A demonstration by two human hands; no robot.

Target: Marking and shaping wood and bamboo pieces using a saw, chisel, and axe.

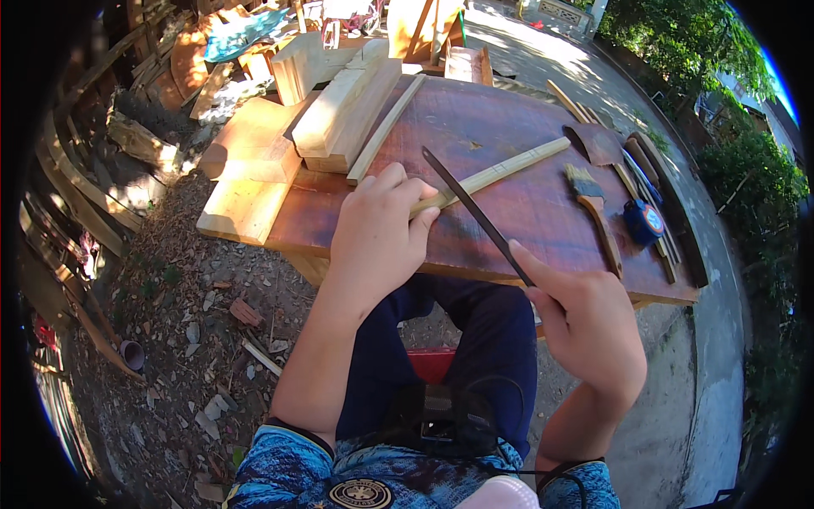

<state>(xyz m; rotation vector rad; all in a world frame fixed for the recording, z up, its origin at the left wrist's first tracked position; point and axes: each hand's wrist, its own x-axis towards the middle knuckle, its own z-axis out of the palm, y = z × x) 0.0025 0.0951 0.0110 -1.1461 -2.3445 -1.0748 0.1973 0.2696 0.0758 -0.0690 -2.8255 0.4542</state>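
Tabletop [475, 110]: stick [509, 170] (lengthwise toward far right)

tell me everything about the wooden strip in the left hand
The wooden strip is slim, straight and pale yellow-tan, with faint dark marks toward its far end. The left hand pinches its near end between thumb and fingers. It slants away to the right over the reddish-brown tabletop; whether it rests there is unclear. A dark blade crosses over it beyond the hand; contact can't be confirmed.

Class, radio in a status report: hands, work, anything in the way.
Left hand: gripping pale slim wooden stick. Right hand: gripping dark narrow metal tool, crossing stick. Flat wooden-handled paintbrush near stick's far end, apart from tool.
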